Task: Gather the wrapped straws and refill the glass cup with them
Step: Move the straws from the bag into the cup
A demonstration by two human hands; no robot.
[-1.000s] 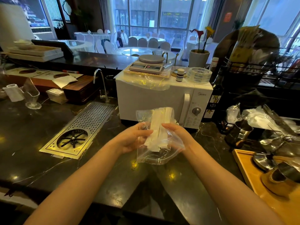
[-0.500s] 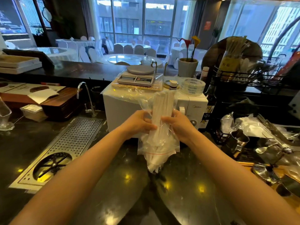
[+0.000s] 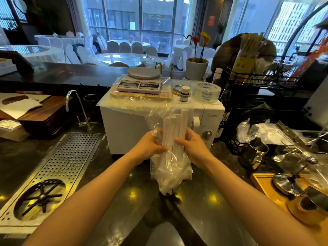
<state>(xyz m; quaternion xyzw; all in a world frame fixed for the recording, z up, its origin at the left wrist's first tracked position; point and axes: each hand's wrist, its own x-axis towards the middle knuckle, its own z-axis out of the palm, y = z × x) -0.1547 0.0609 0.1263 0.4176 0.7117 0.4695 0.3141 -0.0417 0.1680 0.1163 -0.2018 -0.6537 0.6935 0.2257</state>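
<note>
Before you the dark bench (image 3: 110, 201) carries a white microwave (image 3: 127, 125). In front of it you hold a clear bag (image 3: 170, 167) of wrapped straws (image 3: 174, 132) upright above the bench, your left hand (image 3: 148, 147) and right hand (image 3: 192, 148) each closed around its middle.

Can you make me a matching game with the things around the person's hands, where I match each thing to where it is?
Things:
1. wrapped straws
2. kitchen scale
3. flower pot
4. metal drain tray

Places:
A. set into the counter on the left
B. on top of the white microwave
C. inside a clear plastic bag held by both hands
D. behind the microwave, near the window side

Pairs: 1-C, 2-B, 3-D, 4-A
</note>
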